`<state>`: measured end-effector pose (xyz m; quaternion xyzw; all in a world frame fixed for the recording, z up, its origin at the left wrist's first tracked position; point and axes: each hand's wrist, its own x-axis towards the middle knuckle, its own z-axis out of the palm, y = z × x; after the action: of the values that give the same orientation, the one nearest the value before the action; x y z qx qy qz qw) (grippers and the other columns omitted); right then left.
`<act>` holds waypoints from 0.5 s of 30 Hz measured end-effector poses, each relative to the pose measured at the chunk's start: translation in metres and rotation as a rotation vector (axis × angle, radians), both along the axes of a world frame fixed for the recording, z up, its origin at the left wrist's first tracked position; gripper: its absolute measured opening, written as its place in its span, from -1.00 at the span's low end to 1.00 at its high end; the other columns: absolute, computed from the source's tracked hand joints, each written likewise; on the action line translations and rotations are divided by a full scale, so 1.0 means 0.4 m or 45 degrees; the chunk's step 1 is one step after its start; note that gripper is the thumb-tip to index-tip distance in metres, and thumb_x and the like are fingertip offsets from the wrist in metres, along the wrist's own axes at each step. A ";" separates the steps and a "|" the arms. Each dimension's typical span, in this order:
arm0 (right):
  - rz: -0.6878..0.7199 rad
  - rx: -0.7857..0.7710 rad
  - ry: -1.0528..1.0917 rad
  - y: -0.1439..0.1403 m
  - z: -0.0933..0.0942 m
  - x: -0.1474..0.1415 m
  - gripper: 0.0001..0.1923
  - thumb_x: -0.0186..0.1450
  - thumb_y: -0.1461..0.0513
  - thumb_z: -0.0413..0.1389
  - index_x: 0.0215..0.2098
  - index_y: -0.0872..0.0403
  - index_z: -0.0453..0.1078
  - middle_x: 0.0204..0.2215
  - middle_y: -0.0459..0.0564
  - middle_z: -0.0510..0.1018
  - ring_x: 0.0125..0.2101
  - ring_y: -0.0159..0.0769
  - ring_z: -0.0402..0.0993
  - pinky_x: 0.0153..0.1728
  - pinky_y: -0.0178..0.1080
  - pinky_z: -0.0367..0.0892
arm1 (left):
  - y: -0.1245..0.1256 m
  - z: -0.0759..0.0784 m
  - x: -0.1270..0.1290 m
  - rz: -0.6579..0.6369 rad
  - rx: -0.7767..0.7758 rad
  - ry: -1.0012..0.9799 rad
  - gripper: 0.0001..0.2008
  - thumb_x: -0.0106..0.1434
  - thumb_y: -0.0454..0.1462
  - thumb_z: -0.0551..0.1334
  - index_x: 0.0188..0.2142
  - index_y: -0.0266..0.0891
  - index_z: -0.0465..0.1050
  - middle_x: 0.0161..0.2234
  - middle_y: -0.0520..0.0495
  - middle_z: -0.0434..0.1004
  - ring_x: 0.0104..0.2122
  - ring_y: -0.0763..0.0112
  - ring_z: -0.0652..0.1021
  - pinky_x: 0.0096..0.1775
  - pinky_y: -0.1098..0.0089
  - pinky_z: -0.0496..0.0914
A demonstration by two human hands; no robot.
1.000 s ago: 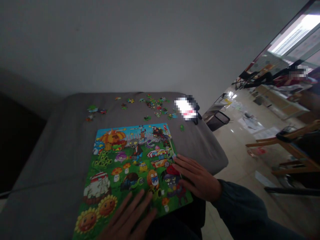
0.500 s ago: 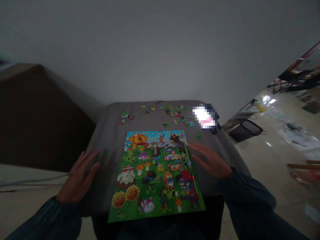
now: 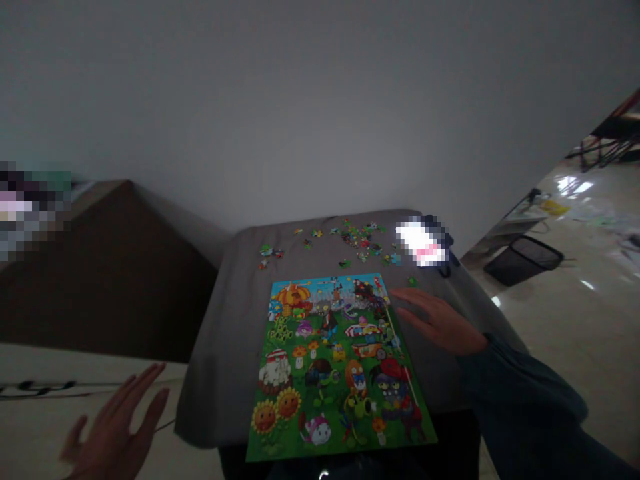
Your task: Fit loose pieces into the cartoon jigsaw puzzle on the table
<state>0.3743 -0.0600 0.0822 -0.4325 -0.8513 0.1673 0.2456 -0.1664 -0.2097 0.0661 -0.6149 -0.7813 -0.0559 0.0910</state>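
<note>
With fingers extended, I am holding nothing, the picture sheet (image 3: 340, 368) running twelve-to-six at eight o'clock from my right hand (image 3: 443, 322), which is lying nearer than my left hand (image 3: 114, 432).

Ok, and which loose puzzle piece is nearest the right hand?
The lone green piece, just beyond the right hand; the other pieces lie farther from that hand, toward the wall.

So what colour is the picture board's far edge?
The board's far edge is light blue; head view shows it best.
</note>
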 end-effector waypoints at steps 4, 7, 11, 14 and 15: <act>0.030 0.009 0.048 0.042 0.037 -0.018 -0.60 0.41 0.13 -0.02 0.19 -0.05 0.28 0.10 0.02 0.47 0.10 -0.17 0.41 0.10 0.04 0.38 | 0.031 0.029 0.157 -0.232 0.065 -0.076 -0.45 0.38 -0.21 0.01 0.31 0.21 -0.06 0.15 -0.06 0.43 0.15 0.02 0.40 0.12 -0.17 0.12; 0.012 0.000 0.091 0.086 0.063 -0.031 -0.60 0.40 0.10 -0.02 0.18 -0.02 0.30 0.09 0.05 0.47 0.08 -0.15 0.42 0.06 0.04 0.41 | 0.080 0.045 0.261 -0.396 0.128 -0.107 -0.55 0.36 -0.23 0.03 0.23 0.01 0.21 0.13 -0.13 0.45 0.16 0.04 0.39 0.21 -0.12 -0.04; -0.098 -0.010 0.194 0.159 0.044 -0.045 -0.58 0.36 0.09 0.02 0.15 0.00 0.34 0.04 0.09 0.50 -0.07 -0.16 0.52 -0.06 0.00 0.46 | 0.140 0.077 0.375 -0.603 0.057 -0.160 -0.61 0.37 -0.21 0.07 0.17 -0.01 0.32 0.16 -0.07 0.42 0.20 0.12 0.33 0.23 -0.05 -0.10; -0.222 0.068 0.267 0.211 -0.013 -0.055 -0.59 0.34 0.11 0.01 0.11 0.03 0.37 0.03 0.10 0.51 0.02 -0.11 0.45 0.04 0.06 0.37 | 0.176 0.108 0.453 -0.727 0.038 -0.201 -0.63 0.38 -0.23 0.07 0.16 0.07 0.33 0.17 -0.01 0.41 0.23 0.17 0.29 0.23 -0.04 -0.13; -0.268 0.091 0.279 0.224 -0.034 -0.059 -0.59 0.34 0.11 0.00 0.11 0.04 0.37 0.03 0.12 0.50 0.05 -0.09 0.42 0.09 0.10 0.31 | 0.190 0.117 0.476 -0.775 0.026 -0.224 -0.63 0.38 -0.23 0.07 0.15 0.08 0.33 0.18 0.01 0.40 0.24 0.18 0.27 0.23 -0.05 -0.14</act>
<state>0.3509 0.0296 0.0687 -0.4894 -0.7749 0.1564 0.3683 0.0240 -0.1335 0.1129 -0.8125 -0.5655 -0.1415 0.0085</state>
